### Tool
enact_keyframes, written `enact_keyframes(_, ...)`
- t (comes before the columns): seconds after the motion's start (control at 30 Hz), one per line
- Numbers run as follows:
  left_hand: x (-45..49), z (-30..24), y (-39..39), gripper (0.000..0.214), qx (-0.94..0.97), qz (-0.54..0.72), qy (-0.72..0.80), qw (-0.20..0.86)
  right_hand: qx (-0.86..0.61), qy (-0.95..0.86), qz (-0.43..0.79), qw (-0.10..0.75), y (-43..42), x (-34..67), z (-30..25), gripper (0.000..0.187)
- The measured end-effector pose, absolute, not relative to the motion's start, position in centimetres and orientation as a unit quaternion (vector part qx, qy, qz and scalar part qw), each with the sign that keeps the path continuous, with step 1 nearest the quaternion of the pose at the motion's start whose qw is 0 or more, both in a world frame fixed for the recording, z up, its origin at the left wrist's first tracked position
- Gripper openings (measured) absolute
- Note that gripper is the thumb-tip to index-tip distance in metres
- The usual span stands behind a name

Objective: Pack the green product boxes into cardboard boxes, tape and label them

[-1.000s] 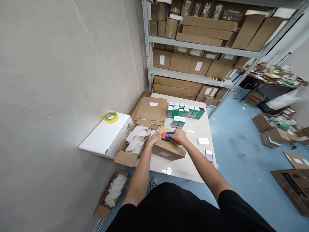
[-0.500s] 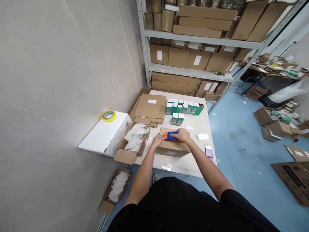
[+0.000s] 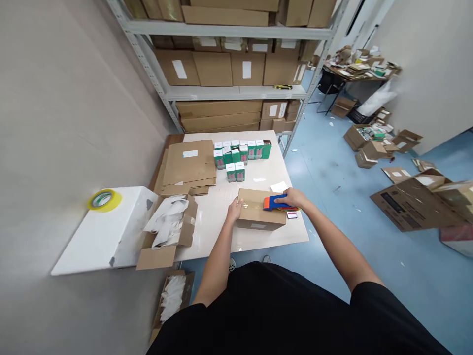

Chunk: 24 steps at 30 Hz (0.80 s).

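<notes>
Cardboard box [image 3: 260, 213], closed, lying on the white table [image 3: 221, 236] near the front right corner, long side running left to right. On top of its right end: tape dispenser [image 3: 275, 202], blue with an orange nose, nose pointing left along the middle of the lid. Wrapped around the dispenser's handle: right hand [image 3: 294, 198], fingers curled tight on it, hovering over the box's right edge. At the box's left end: left hand [image 3: 235, 209], fingers laid loosely open on the top corner, touching the cardboard; pressing down or only resting, cannot tell. Box thus caught between the 2 hands, dispenser well apart from the left fingers.

Just beside the box on the right, partly under the right wrist: a phone [image 3: 291, 215]. Slightly farther back, a white paper slip [image 3: 279, 187]. Toward the far side of the table, a cluster of green cartons [image 3: 242, 150], 2 of them standing apart in front. Left of those, a stack of flattened cardboard [image 3: 188, 165]. At the table's left front, an open box of white paper [image 3: 168, 229]. Farther left, a yellow tape roll [image 3: 104, 199] on a white block [image 3: 99, 241]. Behind the table, metal shelving [image 3: 236, 91] packed with brown boxes.
</notes>
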<state>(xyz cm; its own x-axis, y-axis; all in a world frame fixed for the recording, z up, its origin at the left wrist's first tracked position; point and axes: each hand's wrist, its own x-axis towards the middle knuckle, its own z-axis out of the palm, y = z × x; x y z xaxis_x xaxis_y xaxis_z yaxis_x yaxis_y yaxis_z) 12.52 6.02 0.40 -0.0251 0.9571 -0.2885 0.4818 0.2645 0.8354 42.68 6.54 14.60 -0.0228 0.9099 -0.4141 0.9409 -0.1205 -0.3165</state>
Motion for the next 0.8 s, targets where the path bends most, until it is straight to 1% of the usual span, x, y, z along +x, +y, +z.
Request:
enact_keyframes(0.2, 12.1, 0.3, 6.2, 0.052, 0.537, 0.276, 0.660, 0.447, 0.744, 0.611, -0.268, 0.030, 2.4, 55.0, 14.3, 0.055)
enact_keyframes(0.33, 11.9, 0.1, 6.2, 0.050, 0.542, 0.287, 0.652, 0.446, 0.758, 0.589, -0.278, 0.029, 1.1, 58.1, 13.0, 0.055)
enact_keyframes(0.47, 10.4, -0.2, 6.8, 0.053, 0.537, 0.286, 0.648, 0.458, 0.761, 0.586, -0.277, 0.013, 1.6, 56.1, 10.5, 0.054)
enact_keyframes(0.6, 7.0, -0.5, 7.5, 0.059, 0.532, 0.301, 0.621, 0.490, 0.739, 0.581, -0.338, -0.055, 2.3, 52.5, 8.6, 0.056)
enact_keyframes(0.67, 4.8, -0.4, 7.7, 0.062, 0.527, 0.300, 0.624, 0.493, 0.725, 0.588, -0.348, -0.088, 2.7, 50.4, 8.2, 0.057)
enact_keyframes(0.73, 2.6, -0.1, 7.9, 0.060, 0.522, 0.292, 0.653, 0.466, 0.711, 0.603, -0.343, -0.113, 3.2, 47.8, 8.1, 0.058)
enact_keyframes(0.8, 0.4, 0.4, 8.0, 0.053, 0.505, 0.270, 0.711, 0.408, 0.694, 0.620, -0.341, -0.132, 3.9, 44.6, 8.3, 0.058)
